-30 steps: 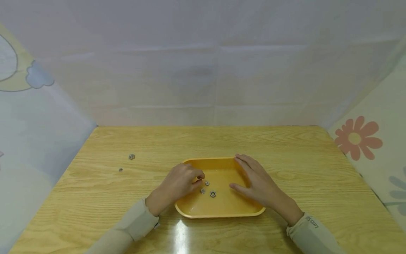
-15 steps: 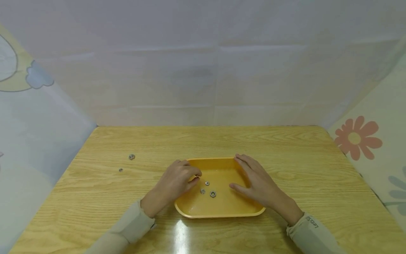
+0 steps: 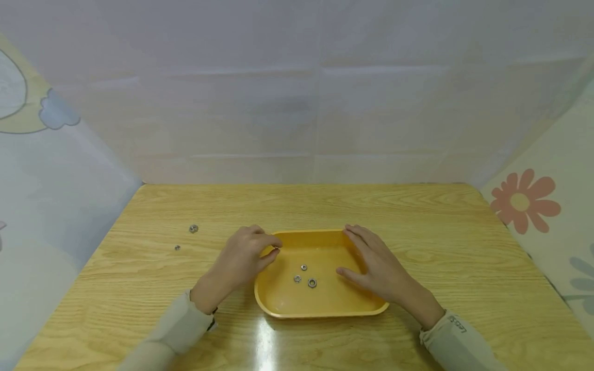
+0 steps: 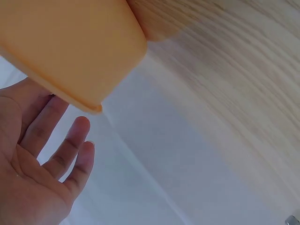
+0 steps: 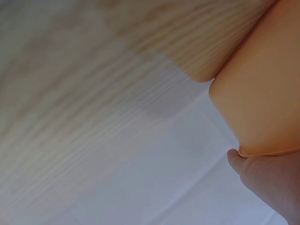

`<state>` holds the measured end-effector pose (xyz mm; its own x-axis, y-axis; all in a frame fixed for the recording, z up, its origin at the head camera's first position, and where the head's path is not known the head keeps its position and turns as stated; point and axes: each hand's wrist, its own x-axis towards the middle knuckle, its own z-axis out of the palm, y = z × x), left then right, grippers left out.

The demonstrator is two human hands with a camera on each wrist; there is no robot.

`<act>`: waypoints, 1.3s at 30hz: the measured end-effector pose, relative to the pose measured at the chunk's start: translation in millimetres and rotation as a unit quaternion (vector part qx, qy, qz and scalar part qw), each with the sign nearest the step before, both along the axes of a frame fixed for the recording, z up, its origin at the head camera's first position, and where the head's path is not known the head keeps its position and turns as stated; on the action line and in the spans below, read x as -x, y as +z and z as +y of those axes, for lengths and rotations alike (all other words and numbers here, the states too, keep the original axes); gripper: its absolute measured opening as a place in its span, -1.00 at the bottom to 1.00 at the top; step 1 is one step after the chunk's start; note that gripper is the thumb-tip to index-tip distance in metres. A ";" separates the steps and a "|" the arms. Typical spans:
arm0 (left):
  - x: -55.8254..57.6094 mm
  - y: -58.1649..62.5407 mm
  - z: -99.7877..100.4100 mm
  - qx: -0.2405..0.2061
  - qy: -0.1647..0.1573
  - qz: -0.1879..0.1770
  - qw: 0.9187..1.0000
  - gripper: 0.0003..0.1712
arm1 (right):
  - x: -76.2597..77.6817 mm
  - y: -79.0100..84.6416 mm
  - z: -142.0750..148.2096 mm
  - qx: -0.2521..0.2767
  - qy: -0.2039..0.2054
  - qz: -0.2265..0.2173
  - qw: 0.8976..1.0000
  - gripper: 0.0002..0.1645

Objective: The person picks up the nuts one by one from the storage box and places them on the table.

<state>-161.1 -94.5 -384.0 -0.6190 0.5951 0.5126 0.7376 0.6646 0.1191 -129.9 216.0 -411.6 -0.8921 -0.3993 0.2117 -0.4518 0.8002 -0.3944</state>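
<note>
Over the left wall of the yellow plastic tray (image 3: 325, 313), my left hand (image 3: 237, 260) pinches a tiny shiny nut (image 3: 276, 248) between thumb and forefinger, mostly covered by the fingertips. The left wrist view shows its other fingers (image 4: 77, 164) spread loosely outside the tray. My right hand (image 3: 382, 268) rests on the tray's right side, fingers straight along the far rim and thumb reaching inside. Inside the tray lie a larger hex nut (image 3: 312, 283) and two smaller nuts, one (image 3: 297, 279) left of it and one (image 3: 303, 267) farther back.
On the wooden table (image 3: 417, 211), left of the tray, lie a larger nut (image 3: 193, 229) and a small nut (image 3: 177, 248). White sheeting (image 3: 297, 113) rises behind the table's far edge, and patterned walls stand on both sides.
My left hand has moved up and to the left, from above the nuts to the tray's left rim, still pinching the tiny nut. My right hand has stayed in place.
</note>
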 end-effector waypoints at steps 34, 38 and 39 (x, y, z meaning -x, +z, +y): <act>18.6 -8.9 -85.0 -0.020 0.124 -0.005 0.992 -0.81 | 0.5 -0.1 -0.6 0.005 -0.001 0.001 1.000 0.06; 19.8 -10.1 -94.4 -0.023 0.132 0.001 0.991 -0.82 | 0.5 -0.2 -0.7 0.004 -0.001 0.001 1.000 0.06; 20.1 -10.2 -96.9 -0.023 0.134 0.003 0.991 -0.82 | 0.4 -0.3 -0.7 0.005 -0.001 0.000 1.000 0.06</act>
